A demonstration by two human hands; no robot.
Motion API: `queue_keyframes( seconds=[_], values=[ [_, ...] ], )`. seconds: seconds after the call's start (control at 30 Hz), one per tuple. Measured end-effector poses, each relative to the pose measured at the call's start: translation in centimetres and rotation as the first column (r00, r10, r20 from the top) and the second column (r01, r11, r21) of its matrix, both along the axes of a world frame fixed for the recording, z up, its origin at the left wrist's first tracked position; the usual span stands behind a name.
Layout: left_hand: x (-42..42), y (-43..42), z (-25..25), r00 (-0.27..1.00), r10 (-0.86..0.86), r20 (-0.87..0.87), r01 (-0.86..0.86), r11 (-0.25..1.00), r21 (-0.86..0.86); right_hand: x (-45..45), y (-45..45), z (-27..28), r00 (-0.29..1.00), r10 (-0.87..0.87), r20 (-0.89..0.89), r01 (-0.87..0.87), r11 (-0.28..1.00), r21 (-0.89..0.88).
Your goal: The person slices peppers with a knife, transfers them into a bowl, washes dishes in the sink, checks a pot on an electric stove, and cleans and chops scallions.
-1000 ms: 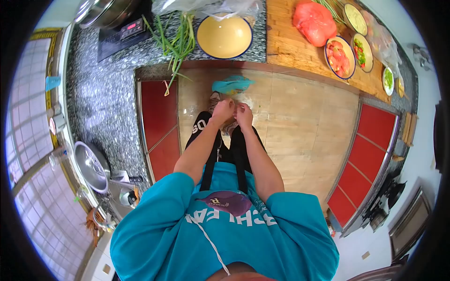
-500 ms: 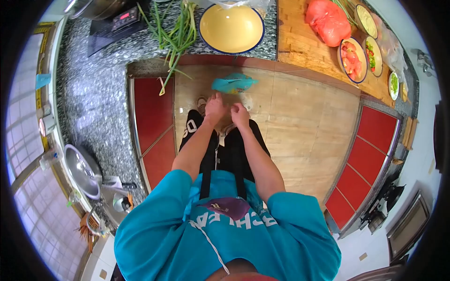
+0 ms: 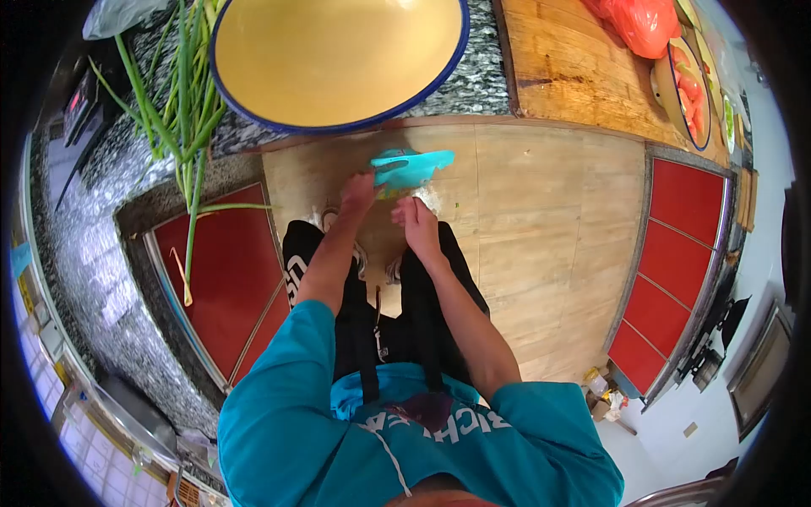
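My left hand is closed, low over the floor, right by the left edge of a turquoise plastic bag. Whether it touches the bag, I cannot tell. My right hand is a little nearer to my body, below the bag in the view, with its fingers curled together. What either hand holds, if anything, is too small or hidden to make out. The bag has a dark gap near its left side, and a few yellowish bits show beneath it.
A large yellow basin with a blue rim stands at the counter edge ahead. Green onions hang over the counter at left. On the wooden board at right are a red plastic bag and a bowl of pinkish-red pieces.
My view has moved closer to the basin and green onions. My hands have moved apart, the left now by the bag's edge. The bag's outline looks different, with a dark gap showing.
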State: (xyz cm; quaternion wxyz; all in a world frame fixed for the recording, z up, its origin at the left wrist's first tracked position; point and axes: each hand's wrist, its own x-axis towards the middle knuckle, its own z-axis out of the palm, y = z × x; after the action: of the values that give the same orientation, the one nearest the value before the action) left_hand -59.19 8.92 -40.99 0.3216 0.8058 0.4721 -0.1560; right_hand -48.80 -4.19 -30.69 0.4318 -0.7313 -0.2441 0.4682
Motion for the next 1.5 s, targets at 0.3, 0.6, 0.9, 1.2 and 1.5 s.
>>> queue_keyframes(
  seconds=[0.3, 0.6, 0.9, 1.2, 1.5],
  values=[
    [0.5, -2.6, 1.9, 0.991, -0.041, 0.127, 0.049, 0.997, -0.059, 0.6, -2.6, 3.3, 0.946, -0.285, -0.157, 0.282, 0.959, -0.043],
    [-6.6, -10.3, 26.6, 0.815, 0.466, 0.345, -0.419, 0.884, -0.205, -1.6, -7.6, 10.2, 0.979, -0.164, 0.123, 0.189, 0.955, -0.228],
    [-5.9, -13.4, 50.0, 0.292, 0.855, 0.429, -0.587, 0.514, -0.625, -2.9, -9.6, 19.1, 0.809, -0.362, -0.463, 0.092, 0.856, -0.508],
    [-3.1, -13.8, 56.1, 0.211, 0.896, 0.392, -0.343, 0.443, -0.828, 3.2, -8.3, 25.5, 0.494, -0.189, -0.849, 0.123, 0.982, -0.147],
    [4.5, -11.4, 60.8, -0.06, 0.88, 0.472, -0.189, 0.454, -0.871, 11.6, -6.8, 27.2, 0.555, -0.069, -0.829, -0.083, 0.987, -0.138]
  ],
)
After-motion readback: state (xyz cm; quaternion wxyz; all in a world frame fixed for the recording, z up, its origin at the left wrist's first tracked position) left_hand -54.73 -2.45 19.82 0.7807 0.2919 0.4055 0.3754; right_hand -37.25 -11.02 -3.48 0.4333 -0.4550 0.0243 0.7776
